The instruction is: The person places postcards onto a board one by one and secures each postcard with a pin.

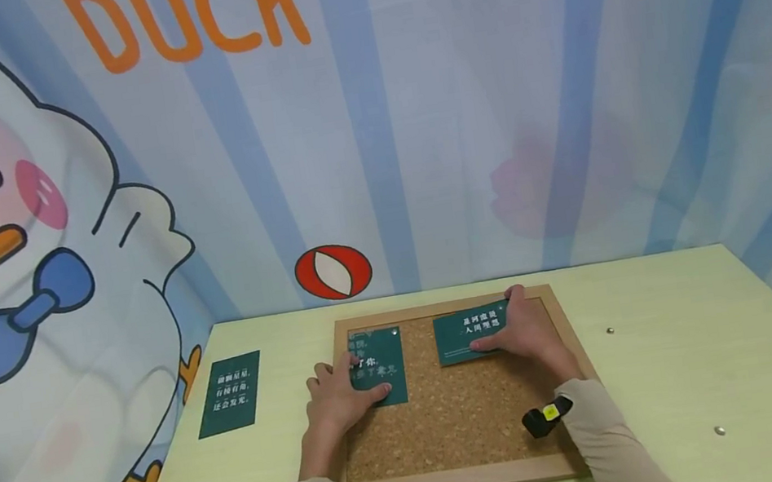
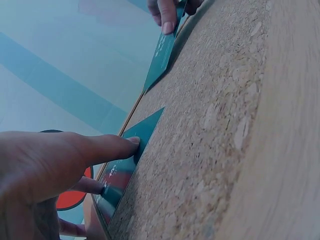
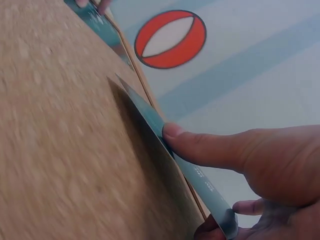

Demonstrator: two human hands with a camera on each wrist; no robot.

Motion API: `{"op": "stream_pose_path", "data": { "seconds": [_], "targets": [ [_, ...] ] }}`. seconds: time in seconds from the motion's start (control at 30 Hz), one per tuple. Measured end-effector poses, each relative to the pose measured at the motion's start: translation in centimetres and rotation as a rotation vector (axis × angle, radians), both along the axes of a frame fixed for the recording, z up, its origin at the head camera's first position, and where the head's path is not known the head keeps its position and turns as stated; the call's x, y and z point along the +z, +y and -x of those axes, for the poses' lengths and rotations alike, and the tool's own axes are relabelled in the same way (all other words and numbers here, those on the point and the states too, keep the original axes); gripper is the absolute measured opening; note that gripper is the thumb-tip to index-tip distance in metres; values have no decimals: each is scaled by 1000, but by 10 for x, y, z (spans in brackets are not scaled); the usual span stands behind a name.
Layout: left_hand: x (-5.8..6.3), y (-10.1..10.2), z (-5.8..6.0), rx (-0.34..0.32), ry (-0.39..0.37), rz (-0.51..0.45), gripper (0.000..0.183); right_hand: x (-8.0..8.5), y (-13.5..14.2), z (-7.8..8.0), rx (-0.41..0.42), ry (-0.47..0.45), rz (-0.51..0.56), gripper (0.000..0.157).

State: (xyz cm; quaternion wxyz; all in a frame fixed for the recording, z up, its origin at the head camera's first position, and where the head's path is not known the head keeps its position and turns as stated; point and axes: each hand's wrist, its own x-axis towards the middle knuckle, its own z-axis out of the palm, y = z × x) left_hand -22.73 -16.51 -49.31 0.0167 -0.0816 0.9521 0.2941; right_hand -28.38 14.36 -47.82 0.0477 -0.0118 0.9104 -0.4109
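A cork board (image 1: 450, 430) in a pale wooden frame lies on the table. Over its upper left part, my left hand (image 1: 337, 396) rests on a dark green card (image 1: 395, 388) with white writing, thumb and fingers spread and pressing on it. A small shiny tack (image 1: 395, 332) marks that card's upper right corner. At the upper right of the board, my right hand (image 1: 533, 336) pinches a second green card (image 1: 454, 334) by its right end, thumb on the printed face and fingertips under the edge. In the right wrist view, this card (image 3: 150, 117) tilts above the cork, casting a shadow.
A third green card (image 1: 228, 395) lies on the table (image 1: 670, 366) left of the board. Two small metal tacks, one farther back (image 1: 609, 331) and one nearer (image 1: 720, 430), are to the right. A printed duck curtain (image 1: 448, 100) hangs behind the table.
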Motion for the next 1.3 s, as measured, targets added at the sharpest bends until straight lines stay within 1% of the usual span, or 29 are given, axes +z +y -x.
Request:
{"op": "stream_pose_path", "data": {
  "seconds": [0.07,0.2,0.3,0.5,0.7,0.87,1.13,1.2,1.3],
  "targets": [
    [-1,0,0,1,0,-1,73,-2,-7,1,-10,-6,-13,113],
    [-2,0,0,2,1,0,73,-4,-18,2,-20,-9,1,112],
    [-2,0,0,1,2,2,73,-6,-25,3,-26,-3,8,107],
    [-2,-1,1,-2,3,9,74,-9,-36,2,-34,-1,-32,98],
    [-3,-1,1,-2,0,10,74,-9,-42,1,-24,-19,-75,104],
    [-3,-1,1,-3,0,11,74,-8,-45,1,-15,-10,-145,112],
    [-3,-1,2,-8,1,11,74,-9,-50,-1,-20,18,-253,111],
    [-3,-1,2,-6,-4,9,74,-9,-51,-2,-23,22,-278,107],
    [-3,-1,2,0,-13,9,74,-10,-53,-2,-27,31,-294,95]
  ]
}}
